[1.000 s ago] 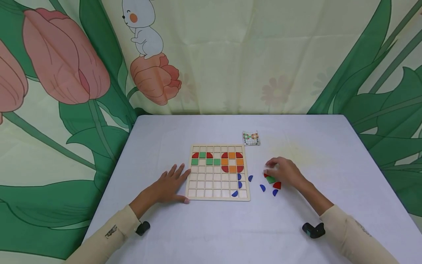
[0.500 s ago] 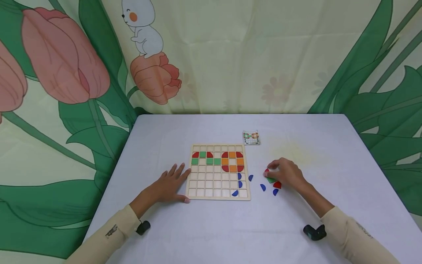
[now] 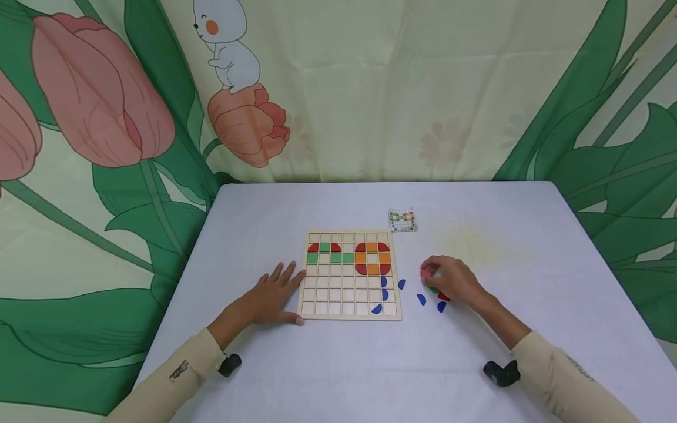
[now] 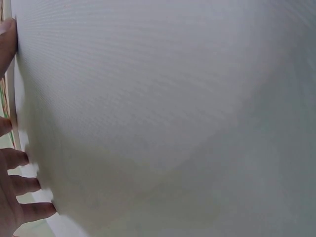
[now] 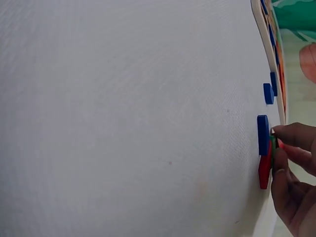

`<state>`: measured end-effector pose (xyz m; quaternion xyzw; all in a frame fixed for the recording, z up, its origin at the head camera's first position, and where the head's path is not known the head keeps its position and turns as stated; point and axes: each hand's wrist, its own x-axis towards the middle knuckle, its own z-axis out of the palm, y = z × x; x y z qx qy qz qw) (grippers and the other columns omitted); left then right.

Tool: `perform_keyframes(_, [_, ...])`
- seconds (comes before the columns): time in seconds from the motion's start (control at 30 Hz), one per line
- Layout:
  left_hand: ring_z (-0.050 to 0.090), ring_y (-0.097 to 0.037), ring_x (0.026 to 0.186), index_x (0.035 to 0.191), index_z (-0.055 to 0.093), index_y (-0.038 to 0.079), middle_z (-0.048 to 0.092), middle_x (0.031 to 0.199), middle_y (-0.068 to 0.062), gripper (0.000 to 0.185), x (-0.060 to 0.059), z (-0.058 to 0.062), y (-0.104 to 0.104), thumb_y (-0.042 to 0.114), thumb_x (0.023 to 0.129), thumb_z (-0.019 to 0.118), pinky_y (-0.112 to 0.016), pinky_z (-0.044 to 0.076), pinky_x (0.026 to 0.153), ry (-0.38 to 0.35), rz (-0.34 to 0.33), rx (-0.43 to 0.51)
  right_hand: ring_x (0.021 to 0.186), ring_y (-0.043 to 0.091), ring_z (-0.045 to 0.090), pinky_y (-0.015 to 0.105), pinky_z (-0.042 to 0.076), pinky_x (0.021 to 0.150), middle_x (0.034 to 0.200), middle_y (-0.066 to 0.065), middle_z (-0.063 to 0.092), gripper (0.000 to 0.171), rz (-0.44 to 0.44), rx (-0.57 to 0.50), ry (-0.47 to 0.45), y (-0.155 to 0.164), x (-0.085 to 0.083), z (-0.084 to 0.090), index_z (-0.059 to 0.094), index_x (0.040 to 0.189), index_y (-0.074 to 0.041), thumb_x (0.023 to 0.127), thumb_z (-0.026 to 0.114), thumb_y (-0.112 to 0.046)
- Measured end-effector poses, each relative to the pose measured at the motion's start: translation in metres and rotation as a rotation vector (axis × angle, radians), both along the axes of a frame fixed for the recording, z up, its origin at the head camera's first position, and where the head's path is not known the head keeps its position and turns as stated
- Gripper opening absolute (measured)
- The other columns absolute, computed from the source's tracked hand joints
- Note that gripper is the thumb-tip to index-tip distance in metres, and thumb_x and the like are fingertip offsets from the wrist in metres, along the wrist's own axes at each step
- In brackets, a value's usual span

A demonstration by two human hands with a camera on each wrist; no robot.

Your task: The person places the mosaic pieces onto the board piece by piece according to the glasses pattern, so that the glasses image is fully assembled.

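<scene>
My left hand (image 3: 272, 296) lies with fingers spread against the left edge of a wooden grid board (image 3: 335, 296). Red rounded tiles, green squares (image 3: 348, 258), orange squares (image 3: 372, 269) and blue half-circles (image 3: 384, 294) sit in the board's cells. Right of the board, my right hand (image 3: 452, 279) pinches a red tile (image 3: 425, 273) between thumb and fingers; its full outline is hidden. Under that hand lie a green tile (image 3: 433, 290), partly covered, and another red tile (image 3: 444, 297). In the right wrist view, the thumb and fingers (image 5: 296, 133) meet just behind a blue tile (image 5: 262, 134).
Loose blue half-circles (image 3: 421, 299) lie between the board and my right hand, one close to the board's right edge. A small printed pattern card (image 3: 402, 220) lies behind the board's far right corner. A white cloth covers the table (image 3: 338, 370); a printed curtain hangs behind.
My right fingers have closed on the red tile, which has come up off the small pile, and the hand has shifted slightly. My left hand stays at the board's edge.
</scene>
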<state>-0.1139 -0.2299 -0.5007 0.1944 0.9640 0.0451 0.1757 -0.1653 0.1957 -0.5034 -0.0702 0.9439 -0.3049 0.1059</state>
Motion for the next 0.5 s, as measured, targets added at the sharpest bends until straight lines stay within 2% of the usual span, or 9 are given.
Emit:
perform_keyframes(0.27, [0.009, -0.045, 0.154, 0.162, 0.019, 0.019, 0.011, 0.169, -0.015, 0.112, -0.0003, -0.0014, -0.0006, 0.074, 0.078, 0.068, -0.068, 0.025, 0.115, -0.009, -0.002, -0.004, 0.073, 0.019, 0.058, 0.026, 0.055, 0.059, 0.097, 0.01, 0.067, 0.025, 0.032, -0.036, -0.057, -0.0055, -0.0024, -0.0001, 0.07, 0.114, -0.009, 0.089, 0.074, -0.008])
perform_keyframes(0.4, [0.01, -0.046, 0.154, 0.162, 0.019, 0.018, 0.011, 0.169, -0.016, 0.112, -0.0009, -0.0013, -0.0007, 0.074, 0.078, 0.068, -0.068, 0.025, 0.115, -0.001, -0.007, -0.012, 0.072, 0.019, 0.057, 0.027, 0.055, 0.059, 0.102, 0.01, 0.069, 0.019, 0.066, -0.043, -0.036, -0.0074, -0.0026, 0.0017, 0.072, 0.11, -0.009, 0.091, 0.072, -0.012])
perform_keyframes(0.5, [0.01, -0.045, 0.154, 0.162, 0.019, 0.019, 0.011, 0.169, -0.015, 0.112, -0.001, -0.0013, -0.0007, 0.075, 0.077, 0.068, -0.068, 0.025, 0.115, 0.003, -0.004, -0.011, 0.062, 0.021, 0.057, 0.029, 0.054, 0.055, 0.111, 0.013, 0.07, 0.017, 0.071, -0.074, -0.013, -0.0103, -0.0029, 0.0048, 0.073, 0.109, -0.011, 0.092, 0.071, -0.012])
